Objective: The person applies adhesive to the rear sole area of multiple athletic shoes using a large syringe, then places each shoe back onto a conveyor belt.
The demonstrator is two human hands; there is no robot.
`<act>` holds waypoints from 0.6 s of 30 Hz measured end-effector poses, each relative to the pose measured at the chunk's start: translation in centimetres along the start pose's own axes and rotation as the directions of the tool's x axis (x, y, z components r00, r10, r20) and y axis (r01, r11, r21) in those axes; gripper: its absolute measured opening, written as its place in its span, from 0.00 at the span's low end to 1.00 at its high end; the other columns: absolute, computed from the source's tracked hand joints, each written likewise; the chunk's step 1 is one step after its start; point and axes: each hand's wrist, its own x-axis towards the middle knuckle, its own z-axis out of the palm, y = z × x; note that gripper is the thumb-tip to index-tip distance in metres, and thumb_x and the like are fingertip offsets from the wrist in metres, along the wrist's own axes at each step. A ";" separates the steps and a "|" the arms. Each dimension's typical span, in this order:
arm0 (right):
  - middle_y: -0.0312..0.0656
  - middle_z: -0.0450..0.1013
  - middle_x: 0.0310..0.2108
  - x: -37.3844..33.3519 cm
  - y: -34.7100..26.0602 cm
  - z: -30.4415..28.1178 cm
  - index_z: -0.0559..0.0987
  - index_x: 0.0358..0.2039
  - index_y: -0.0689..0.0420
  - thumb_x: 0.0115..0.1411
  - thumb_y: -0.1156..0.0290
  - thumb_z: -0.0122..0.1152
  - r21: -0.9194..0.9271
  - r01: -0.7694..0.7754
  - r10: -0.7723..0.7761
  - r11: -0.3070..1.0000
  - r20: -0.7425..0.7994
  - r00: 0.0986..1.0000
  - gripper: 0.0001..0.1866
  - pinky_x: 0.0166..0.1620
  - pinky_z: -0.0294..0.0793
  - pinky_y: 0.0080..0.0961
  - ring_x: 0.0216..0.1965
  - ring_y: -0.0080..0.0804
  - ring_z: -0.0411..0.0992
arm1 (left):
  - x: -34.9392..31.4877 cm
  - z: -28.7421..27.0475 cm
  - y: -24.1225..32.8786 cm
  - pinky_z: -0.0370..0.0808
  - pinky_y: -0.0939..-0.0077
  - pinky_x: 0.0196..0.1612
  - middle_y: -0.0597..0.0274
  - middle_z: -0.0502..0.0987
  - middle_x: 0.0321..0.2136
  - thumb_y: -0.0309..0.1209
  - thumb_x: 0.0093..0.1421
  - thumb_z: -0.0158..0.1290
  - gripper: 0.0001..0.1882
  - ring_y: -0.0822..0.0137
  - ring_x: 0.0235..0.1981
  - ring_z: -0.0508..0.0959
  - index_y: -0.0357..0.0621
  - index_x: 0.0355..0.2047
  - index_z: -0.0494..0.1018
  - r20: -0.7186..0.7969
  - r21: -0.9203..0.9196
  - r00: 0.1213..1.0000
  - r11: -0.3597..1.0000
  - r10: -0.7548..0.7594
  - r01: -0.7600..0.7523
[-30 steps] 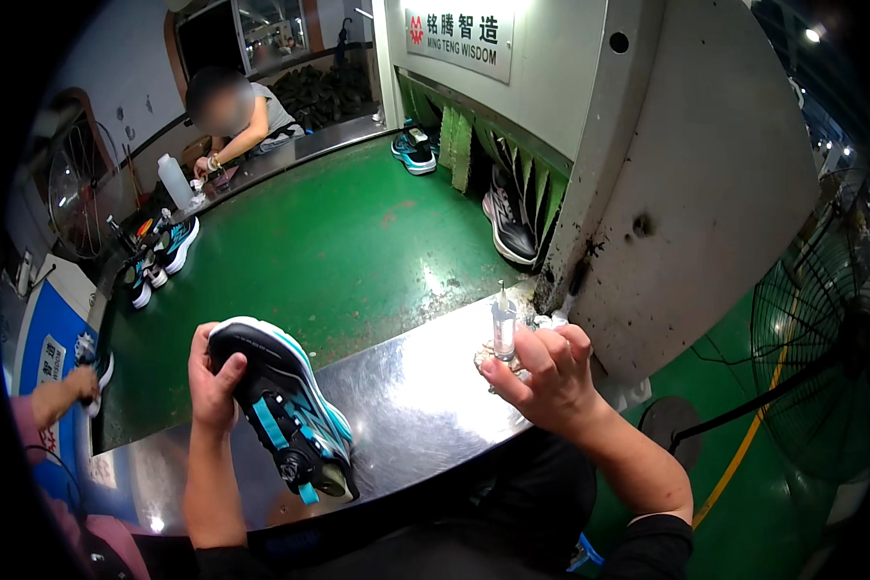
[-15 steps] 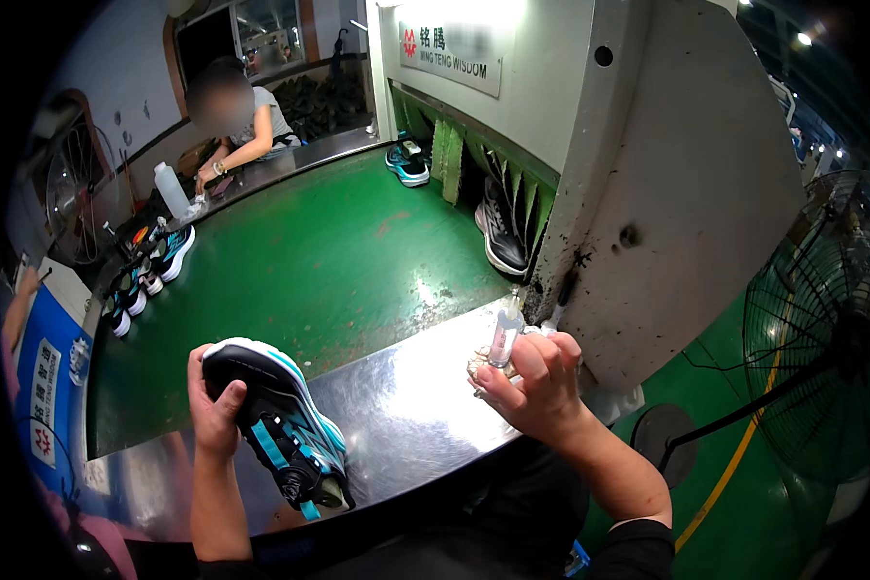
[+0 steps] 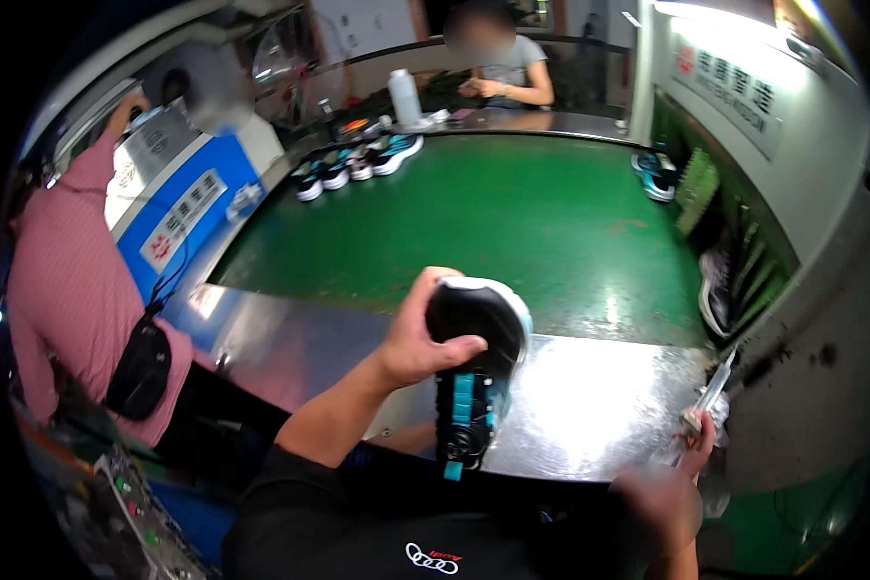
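Observation:
My left hand (image 3: 418,338) is closed around the toe end of a black shoe (image 3: 478,343) with turquoise straps and a white sole. The shoe is held up with its heel end toward me, above the metal front edge of the worktable (image 3: 599,406). At the right end of that edge, my right hand (image 3: 667,493) is blurred, its fingers curled. By its fingertips is a slim, pale, pointed thing (image 3: 715,387), with clear and whitish shapes around it. What the fingers grip there cannot be made out.
A green belt (image 3: 512,222) fills the tabletop. Several shoes (image 3: 362,164) line its far left; another shoe (image 3: 654,176) and a dark shoe (image 3: 715,290) lie by the machine's flaps (image 3: 759,280). A white bottle (image 3: 404,97) stands beyond. People are at left and across.
My view has swung left, bringing the person in pink into sight. The held shoe has turned more upright and sits nearer the middle. My right hand has drawn lower and blurred.

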 end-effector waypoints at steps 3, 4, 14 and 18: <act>0.46 0.55 0.52 -2.4 1.7 1.6 0.42 0.63 0.61 0.35 0.50 0.75 0.221 -0.240 0.199 0.945 0.192 0.961 0.65 0.54 0.59 0.33 0.52 0.37 0.58 | -1.7 -1.6 -0.2 0.68 0.78 0.45 0.65 0.67 0.38 0.28 0.44 0.64 0.32 0.75 0.40 0.69 0.43 0.47 0.60 -0.045 0.072 0.999 0.997 0.002 0.001; 0.46 0.55 0.53 -3.2 2.3 1.0 0.41 0.63 0.61 0.35 0.48 0.75 0.251 -0.335 0.267 0.908 0.270 0.925 0.66 0.54 0.58 0.33 0.52 0.37 0.57 | -1.6 -1.3 -0.5 0.68 0.77 0.46 0.65 0.67 0.38 0.28 0.44 0.64 0.32 0.74 0.40 0.69 0.43 0.47 0.60 -0.033 0.038 0.999 0.999 0.001 0.000; 0.51 0.53 0.55 -2.0 0.8 -0.9 0.46 0.62 0.60 0.36 0.61 0.76 0.052 -0.413 0.327 0.909 0.523 0.787 0.59 0.58 0.57 0.33 0.56 0.45 0.57 | -0.9 -1.5 -1.2 0.72 0.72 0.46 0.54 0.72 0.39 0.35 0.44 0.63 0.33 0.65 0.41 0.74 0.35 0.47 0.60 -0.086 -0.014 0.996 1.000 -0.005 0.003; 0.53 0.56 0.52 -1.9 0.3 -3.1 0.51 0.60 0.61 0.36 0.61 0.76 -0.090 -0.227 0.241 0.970 0.513 0.824 0.56 0.56 0.60 0.35 0.53 0.49 0.59 | 0.9 -0.1 -1.8 0.74 0.66 0.45 0.47 0.73 0.40 0.41 0.49 0.58 0.33 0.59 0.41 0.77 0.30 0.49 0.60 -0.036 -0.089 0.998 0.995 -0.050 0.046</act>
